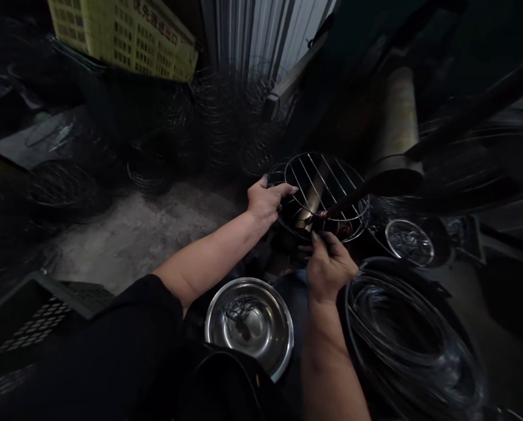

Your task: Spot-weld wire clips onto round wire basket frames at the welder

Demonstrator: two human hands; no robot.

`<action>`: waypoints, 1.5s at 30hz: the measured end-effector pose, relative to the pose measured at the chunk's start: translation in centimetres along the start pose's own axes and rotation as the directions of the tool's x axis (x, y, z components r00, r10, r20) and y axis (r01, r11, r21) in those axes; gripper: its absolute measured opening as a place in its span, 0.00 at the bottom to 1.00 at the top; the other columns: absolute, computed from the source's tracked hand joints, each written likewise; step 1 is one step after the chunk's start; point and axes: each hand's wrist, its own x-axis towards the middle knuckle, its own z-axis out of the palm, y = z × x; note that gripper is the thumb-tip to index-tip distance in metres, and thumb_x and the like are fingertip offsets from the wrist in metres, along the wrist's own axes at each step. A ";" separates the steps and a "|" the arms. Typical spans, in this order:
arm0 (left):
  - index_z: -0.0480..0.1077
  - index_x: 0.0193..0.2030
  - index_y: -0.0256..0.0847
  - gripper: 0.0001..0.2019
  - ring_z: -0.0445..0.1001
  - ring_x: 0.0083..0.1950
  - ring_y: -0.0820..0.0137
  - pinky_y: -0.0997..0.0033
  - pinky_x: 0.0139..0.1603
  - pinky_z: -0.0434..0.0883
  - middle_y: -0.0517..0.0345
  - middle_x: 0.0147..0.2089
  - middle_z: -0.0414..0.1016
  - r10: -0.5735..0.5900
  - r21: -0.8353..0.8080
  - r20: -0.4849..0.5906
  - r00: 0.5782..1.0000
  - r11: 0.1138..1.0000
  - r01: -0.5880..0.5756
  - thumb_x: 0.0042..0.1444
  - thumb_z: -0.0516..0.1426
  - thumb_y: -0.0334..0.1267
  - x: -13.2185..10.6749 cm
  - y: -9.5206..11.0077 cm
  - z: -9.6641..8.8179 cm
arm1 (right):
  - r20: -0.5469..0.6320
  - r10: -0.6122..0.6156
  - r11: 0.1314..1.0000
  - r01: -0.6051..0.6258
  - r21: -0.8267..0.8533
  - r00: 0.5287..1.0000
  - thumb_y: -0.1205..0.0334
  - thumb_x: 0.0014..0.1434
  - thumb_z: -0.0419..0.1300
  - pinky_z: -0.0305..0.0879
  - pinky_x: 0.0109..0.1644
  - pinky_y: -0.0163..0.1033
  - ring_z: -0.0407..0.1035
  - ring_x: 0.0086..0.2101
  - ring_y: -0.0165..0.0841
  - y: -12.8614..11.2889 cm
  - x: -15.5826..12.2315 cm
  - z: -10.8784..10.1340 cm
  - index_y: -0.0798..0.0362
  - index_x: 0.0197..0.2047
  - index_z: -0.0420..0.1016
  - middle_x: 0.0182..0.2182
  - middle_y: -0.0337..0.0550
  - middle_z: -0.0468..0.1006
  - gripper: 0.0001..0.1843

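Note:
A round wire basket [320, 196] with parallel bars across its top sits at centre right, over the tip of a dark machine arm [353, 199]. My left hand [267, 200] grips the basket's left rim, fingers curled over the wire. At the basket's near rim my right hand [329, 263] is closed in a pinch; whether it holds a wire piece is too dark to tell. A shiny steel bowl [250, 327] with a few small wire pieces lies just below my hands.
Stacks of finished wire baskets [226, 128] fill the back and left. Coiled wire rings [413, 339] lie at lower right, a smaller bowl [409, 241] beside them. A yellow crate [125, 35] stands at top left, a dark perforated crate [33, 327] at lower left on the concrete floor [147, 234].

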 end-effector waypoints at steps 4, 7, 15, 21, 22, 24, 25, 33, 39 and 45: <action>0.66 0.33 0.39 0.16 0.61 0.21 0.80 0.76 0.21 0.51 0.71 0.20 0.63 -0.013 0.018 -0.025 1.000 1.000 0.014 0.38 0.64 0.22 0.0 0.1 0.1 | -0.049 0.043 0.993 -0.037 0.111 0.998 0.48 0.52 0.67 0.73 0.25 0.37 0.75 0.21 0.32 -0.1 -0.1 0.7 0.57 0.37 0.81 0.28 0.41 0.81 0.19; 0.66 0.33 0.39 0.17 0.62 0.22 0.79 0.76 0.22 0.51 0.70 0.20 0.63 -0.019 0.015 -0.027 0.999 1.000 0.019 0.38 0.64 0.22 0.0 0.1 0.1 | -0.076 0.058 0.986 -0.045 0.163 0.995 0.48 0.49 0.68 0.72 0.24 0.36 0.74 0.20 0.32 -0.2 -0.2 1.2 0.57 0.35 0.80 0.28 0.40 0.81 0.19; 0.69 0.35 0.37 0.16 0.63 0.22 0.79 0.77 0.22 0.52 0.69 0.21 0.66 -0.004 -0.012 -0.007 1.000 1.000 0.004 0.38 0.64 0.22 0.1 -0.1 0.1 | -0.118 0.076 0.982 -0.054 0.179 0.990 0.41 0.47 0.70 0.71 0.22 0.37 0.72 0.20 0.31 0.0 -0.3 1.6 0.56 0.35 0.79 0.30 0.42 0.81 0.25; 0.70 0.37 0.38 0.18 0.60 0.20 0.80 0.77 0.21 0.53 0.70 0.20 0.65 -0.014 0.016 -0.033 0.999 1.000 0.015 0.38 0.65 0.21 0.0 0.0 0.1 | -0.118 0.031 0.991 -0.016 0.130 0.992 0.36 0.48 0.68 0.73 0.23 0.39 0.72 0.20 0.32 0.2 -0.1 1.6 0.56 0.34 0.78 0.29 0.42 0.80 0.28; 0.70 0.37 0.38 0.18 0.61 0.20 0.80 0.77 0.22 0.54 0.69 0.21 0.65 -0.021 0.020 -0.035 0.999 1.000 0.022 0.38 0.65 0.21 0.0 0.0 0.2 | -0.116 0.026 0.993 -0.013 0.119 0.993 0.36 0.48 0.67 0.72 0.23 0.39 0.72 0.20 0.32 0.3 -0.1 1.6 0.56 0.34 0.78 0.30 0.42 0.80 0.28; 0.72 0.40 0.37 0.19 0.62 0.21 0.79 0.77 0.24 0.58 0.68 0.22 0.67 -0.030 0.042 -0.042 0.999 0.999 0.032 0.39 0.65 0.22 0.1 -0.2 0.2 | -0.112 0.017 0.993 -0.003 0.119 0.994 0.37 0.47 0.68 0.72 0.23 0.38 0.72 0.20 0.31 0.6 0.1 1.5 0.56 0.34 0.79 0.30 0.43 0.80 0.28; 0.73 0.43 0.37 0.21 0.64 0.22 0.78 0.77 0.26 0.61 0.67 0.23 0.68 -0.030 0.067 -0.044 0.999 0.997 0.033 0.39 0.66 0.23 0.1 -0.3 0.2 | -0.108 0.010 0.992 0.003 0.123 0.994 0.38 0.48 0.68 0.72 0.24 0.39 0.72 0.20 0.31 0.8 0.1 1.5 0.56 0.34 0.79 0.30 0.43 0.80 0.27; 0.60 0.72 0.45 0.45 0.58 0.72 0.49 0.51 0.64 0.65 0.44 0.73 0.59 0.416 0.800 0.375 0.829 0.307 -0.516 0.44 0.68 0.35 0.6 3.2 -1.0 | -0.085 -0.093 0.993 0.099 0.072 0.992 0.44 0.52 0.67 0.76 0.42 0.41 0.77 0.35 0.37 1.4 -0.6 0.2 0.55 0.39 0.82 0.35 0.46 0.83 0.22; 0.66 0.68 0.51 0.42 0.49 0.77 0.47 0.40 0.67 0.57 0.49 0.77 0.53 -0.221 0.313 0.893 0.392 -0.321 -0.894 0.43 0.61 0.23 2.2 7.3 4.4 | -0.197 0.261 0.918 -0.180 0.354 0.945 0.49 0.42 0.72 0.74 0.34 0.37 0.73 0.29 0.31 3.4 0.1 -1.6 0.54 0.38 0.80 0.32 0.39 0.79 0.22; 0.76 0.24 0.43 0.23 0.77 0.47 0.54 0.50 0.59 0.67 0.57 0.32 0.78 -0.204 0.490 0.840 0.502 -0.111 -0.865 0.23 0.63 0.11 3.8 5.1 8.9 | -0.105 0.375 0.869 -0.310 0.386 0.921 0.54 0.32 0.75 0.71 0.27 0.36 0.71 0.25 0.32 6.2 0.6 -3.5 0.55 0.33 0.80 0.26 0.39 0.79 0.23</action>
